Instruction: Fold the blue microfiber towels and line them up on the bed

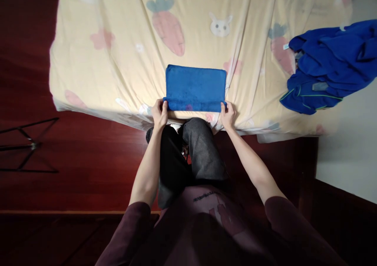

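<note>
A blue towel (196,86) lies flat on the bed, a wide rectangle with its near edge turned up in a narrow fold. My left hand (160,112) pinches the near left corner between thumb and fingers. At the near right corner my right hand (227,114) grips the cloth the same way. The strip between both hands looks slightly raised or rolled; how many layers it has I cannot tell.
The bed's cream sheet (123,70) has carrot and rabbit prints and some creases. A crumpled blue garment (332,66) with green piping lies at the right. Black tripod legs (33,145) stand on the dark red floor (97,160) at left. A pale wall (347,156) borders the right.
</note>
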Demonstrator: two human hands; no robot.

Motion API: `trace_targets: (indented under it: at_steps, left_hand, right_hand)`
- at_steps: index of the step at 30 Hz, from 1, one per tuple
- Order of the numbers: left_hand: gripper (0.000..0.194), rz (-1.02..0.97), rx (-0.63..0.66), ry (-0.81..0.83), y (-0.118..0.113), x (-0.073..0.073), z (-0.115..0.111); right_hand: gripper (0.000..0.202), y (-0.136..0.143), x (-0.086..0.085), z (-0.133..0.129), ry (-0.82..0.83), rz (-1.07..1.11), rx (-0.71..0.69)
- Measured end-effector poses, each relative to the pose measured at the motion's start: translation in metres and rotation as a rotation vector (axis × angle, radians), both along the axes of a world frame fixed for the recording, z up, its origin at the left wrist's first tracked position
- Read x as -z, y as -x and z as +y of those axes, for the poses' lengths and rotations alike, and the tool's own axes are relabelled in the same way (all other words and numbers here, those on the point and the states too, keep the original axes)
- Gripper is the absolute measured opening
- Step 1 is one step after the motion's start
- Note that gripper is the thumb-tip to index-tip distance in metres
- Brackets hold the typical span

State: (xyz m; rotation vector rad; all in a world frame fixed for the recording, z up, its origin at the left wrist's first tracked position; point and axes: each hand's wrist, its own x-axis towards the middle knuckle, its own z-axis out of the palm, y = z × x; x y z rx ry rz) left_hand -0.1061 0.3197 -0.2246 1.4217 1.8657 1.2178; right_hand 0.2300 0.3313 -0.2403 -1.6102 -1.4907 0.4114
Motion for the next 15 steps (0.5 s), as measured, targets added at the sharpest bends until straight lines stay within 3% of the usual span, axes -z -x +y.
trace_targets:
  at_steps: [15]
  left_hand:
    - [0.033,0.044,0.028,-0.078,-0.0007,-0.0014,-0.0002]
  right_hand:
    - [0.052,0.0019,-0.0001,-0.0004,-0.021,-0.053,0.012]
